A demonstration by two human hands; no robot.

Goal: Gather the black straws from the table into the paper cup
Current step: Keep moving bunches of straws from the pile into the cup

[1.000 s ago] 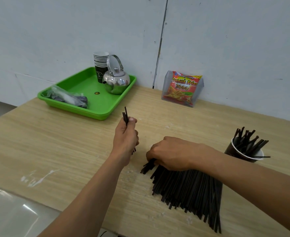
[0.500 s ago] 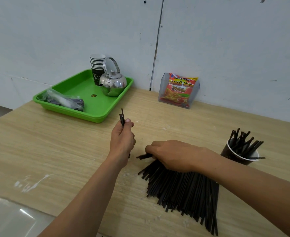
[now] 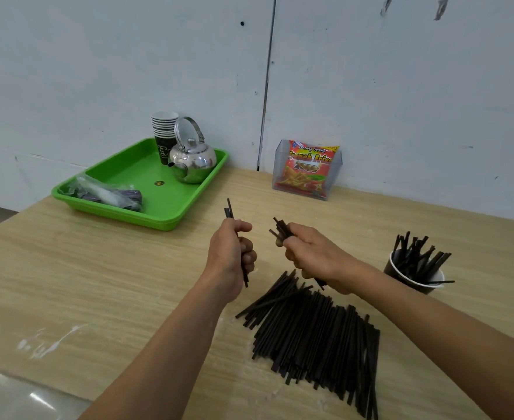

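- The left hand hovers above the tabletop, fingers curled round a few black straws held upright.
- The right hand is just beside it, fingers clamped on a small bunch.
- The loose pile lies on the near tabletop, below the right wrist.
- The paper cup, at right, holds more straws.
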